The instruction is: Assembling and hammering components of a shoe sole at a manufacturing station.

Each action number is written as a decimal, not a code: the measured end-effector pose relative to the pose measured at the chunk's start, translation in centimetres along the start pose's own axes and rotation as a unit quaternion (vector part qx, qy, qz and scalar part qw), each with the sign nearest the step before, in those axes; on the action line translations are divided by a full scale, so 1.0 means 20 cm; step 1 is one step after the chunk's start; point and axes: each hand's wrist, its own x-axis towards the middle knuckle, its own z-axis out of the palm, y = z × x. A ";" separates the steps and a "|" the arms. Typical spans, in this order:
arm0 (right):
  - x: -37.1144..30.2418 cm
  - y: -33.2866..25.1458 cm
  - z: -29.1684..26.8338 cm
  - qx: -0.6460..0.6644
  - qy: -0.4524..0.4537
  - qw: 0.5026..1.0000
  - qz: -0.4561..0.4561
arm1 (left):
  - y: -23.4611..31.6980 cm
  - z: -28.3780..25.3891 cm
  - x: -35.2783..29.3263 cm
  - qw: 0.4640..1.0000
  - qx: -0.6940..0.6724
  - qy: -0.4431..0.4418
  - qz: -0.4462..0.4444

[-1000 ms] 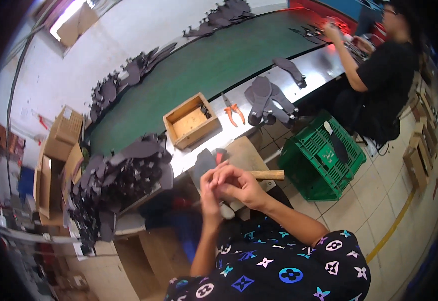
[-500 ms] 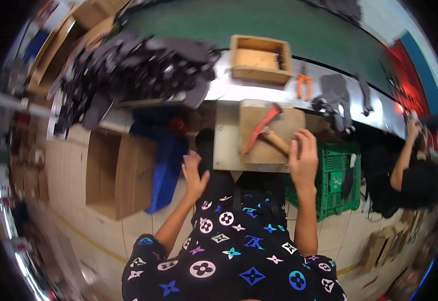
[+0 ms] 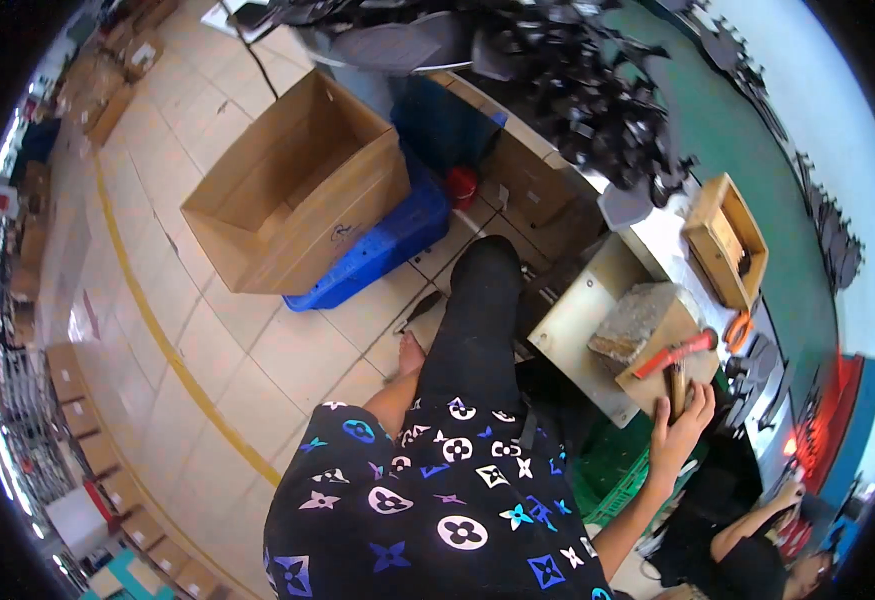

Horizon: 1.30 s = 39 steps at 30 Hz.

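My left hand (image 3: 411, 353) reaches low beside my left knee, near a small dark piece (image 3: 419, 311) on the tiled floor; its fingers are too small and unclear to read. At the right, a hammer (image 3: 679, 356) with a red head and wooden handle lies on a brown board (image 3: 692, 318). That board rests on a rough grey stone block (image 3: 629, 328) on a metal stand (image 3: 589, 318). My right hand (image 3: 679, 428) is closed around the end of the hammer's handle, thumb on one side and fingers on the other.
An open cardboard box (image 3: 292, 190) sits in a blue bin (image 3: 377, 250) at the left. Dark grey pieces (image 3: 577, 90) are heaped on the bench. Beyond the stand are a wooden tray (image 3: 725, 240) and orange-handled pliers (image 3: 738, 331). A green crate (image 3: 607, 485) and another person (image 3: 757, 545) are at lower right.
My view has swung left, so the bench now slants at the right. My left hand has gone down toward the floor. The right hand has stayed by the hammer's handle.
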 end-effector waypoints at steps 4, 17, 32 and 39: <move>-0.04 0.12 0.04 -0.061 -0.011 0.998 0.028 | 0.13 0.00 -0.04 0.999 -0.044 -0.016 -0.004; -0.05 0.07 0.04 -0.140 -0.022 0.989 0.033 | -0.11 0.45 0.63 0.940 0.060 -0.336 0.015; 0.20 0.22 -0.01 -0.343 -0.016 0.939 -0.016 | -0.55 1.09 1.04 0.907 0.124 -0.374 -0.151; 0.53 0.26 0.05 -0.332 -0.085 0.937 -0.067 | -0.48 1.24 1.03 0.894 0.132 -0.411 -0.122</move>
